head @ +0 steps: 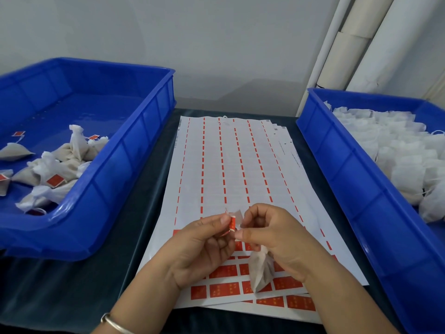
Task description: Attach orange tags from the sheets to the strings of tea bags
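Note:
A stack of white sticker sheets (231,169) lies in the middle of the dark table, with orange tags left only in the near rows (222,289). Above those rows my left hand (204,247) pinches a small orange tag (232,224) that is half folded. My right hand (272,239) pinches right beside the tag, where a thin string may run, though it is too fine to see. A filled tea bag (258,273) hangs below my right palm.
A blue crate (134,150) on the left holds several tea bags with orange tags (55,180). A second blue crate (342,165) on the right is packed with untagged white tea bags (397,150). White tubes (349,44) lean in the back right corner.

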The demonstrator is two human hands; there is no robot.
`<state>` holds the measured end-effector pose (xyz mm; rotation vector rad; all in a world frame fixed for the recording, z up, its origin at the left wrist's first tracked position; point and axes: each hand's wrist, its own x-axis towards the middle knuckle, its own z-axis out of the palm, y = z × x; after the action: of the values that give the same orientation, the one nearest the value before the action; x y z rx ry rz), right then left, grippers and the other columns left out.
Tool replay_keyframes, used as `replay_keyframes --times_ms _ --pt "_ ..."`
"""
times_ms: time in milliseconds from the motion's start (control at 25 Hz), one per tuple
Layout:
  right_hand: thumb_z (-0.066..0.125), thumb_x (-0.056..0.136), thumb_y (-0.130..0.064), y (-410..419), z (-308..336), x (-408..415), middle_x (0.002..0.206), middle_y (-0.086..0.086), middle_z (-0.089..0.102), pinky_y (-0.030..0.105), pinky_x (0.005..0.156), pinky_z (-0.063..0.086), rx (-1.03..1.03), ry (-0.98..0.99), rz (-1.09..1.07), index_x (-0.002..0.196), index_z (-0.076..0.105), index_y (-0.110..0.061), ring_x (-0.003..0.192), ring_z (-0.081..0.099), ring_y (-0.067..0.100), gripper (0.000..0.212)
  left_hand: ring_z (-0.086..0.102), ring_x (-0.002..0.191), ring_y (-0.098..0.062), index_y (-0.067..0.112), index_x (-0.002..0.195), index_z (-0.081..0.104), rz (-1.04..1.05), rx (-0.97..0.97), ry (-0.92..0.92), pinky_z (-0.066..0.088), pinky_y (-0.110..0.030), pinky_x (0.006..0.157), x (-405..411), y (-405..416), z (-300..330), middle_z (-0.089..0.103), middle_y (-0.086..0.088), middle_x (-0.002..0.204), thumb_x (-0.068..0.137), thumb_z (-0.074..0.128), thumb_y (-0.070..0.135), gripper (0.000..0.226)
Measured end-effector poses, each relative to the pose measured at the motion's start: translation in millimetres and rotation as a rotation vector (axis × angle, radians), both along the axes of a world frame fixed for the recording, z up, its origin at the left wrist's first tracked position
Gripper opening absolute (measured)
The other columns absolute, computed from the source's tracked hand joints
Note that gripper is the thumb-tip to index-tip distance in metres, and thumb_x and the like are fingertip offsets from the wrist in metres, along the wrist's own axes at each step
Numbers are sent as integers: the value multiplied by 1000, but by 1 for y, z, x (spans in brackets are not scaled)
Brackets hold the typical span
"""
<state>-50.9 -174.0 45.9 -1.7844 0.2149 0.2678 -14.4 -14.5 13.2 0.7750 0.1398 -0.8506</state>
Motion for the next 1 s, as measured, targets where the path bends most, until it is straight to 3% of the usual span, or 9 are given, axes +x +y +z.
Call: replay_keyframes --times_ms 120,280,480,600,760,920,1000 --pt "65 81 -9 1 -4 0 67 4 63 29 66 50 99 11 -89 68 60 -19 60 58 14 17 65 63 -16 6 74 76 99 15 102 54 -26 57 -1 -5 1 68 -10 73 58 76 12 17" --pt "65 83 -4 6 -10 2 68 1 68 24 60 52 199 -2 -199 82 58 -11 62 67 16 10 67 68 -20 7 81 77 182 68 125 55 -29 60 -3 -14 3 71 -13 85 58 77 14 24" --pt "66 84 -11 9 -11 1 74 -4 71 19 61 52 142 -46 -153 94 63 -23 66 69 13 16 60 96 -26 7 96 74 253 129 76 52 -33 69 -4 -19 2 70 -13 102 62 76 19 36" --pt "65 86 -23 12 -10 0 74 -8 71 14 57 50 98 -68 -155 90 66 -27 62 67 8 5 62 92 -25 6 91 75 259 140 40 53 -33 69 -3 -19 1 71 -13 99 68 73 20 26" --pt "63 87 -33 16 -13 1 70 -10 70 15 56 50 47 -106 -182 88 65 -27 54 63 5 7 63 78 -19 10 83 76 243 197 -72 51 -31 74 -3 -20 0 71 -10 86 74 67 25 20" --pt "62 88 -24 19 -14 -1 70 -18 68 9 52 47 -20 -227 -236 78 65 -28 59 63 0 11 65 91 -19 18 76 75 284 442 -285 49 -33 85 -8 -21 6 73 -1 87 65 66 37 24" --pt "61 89 -20 20 -11 -2 72 -23 67 6 54 47 -54 -291 -236 75 64 -32 67 64 -4 19 66 86 -17 23 75 74 325 561 -407 51 -31 79 -10 -20 14 73 4 84 62 65 42 24"
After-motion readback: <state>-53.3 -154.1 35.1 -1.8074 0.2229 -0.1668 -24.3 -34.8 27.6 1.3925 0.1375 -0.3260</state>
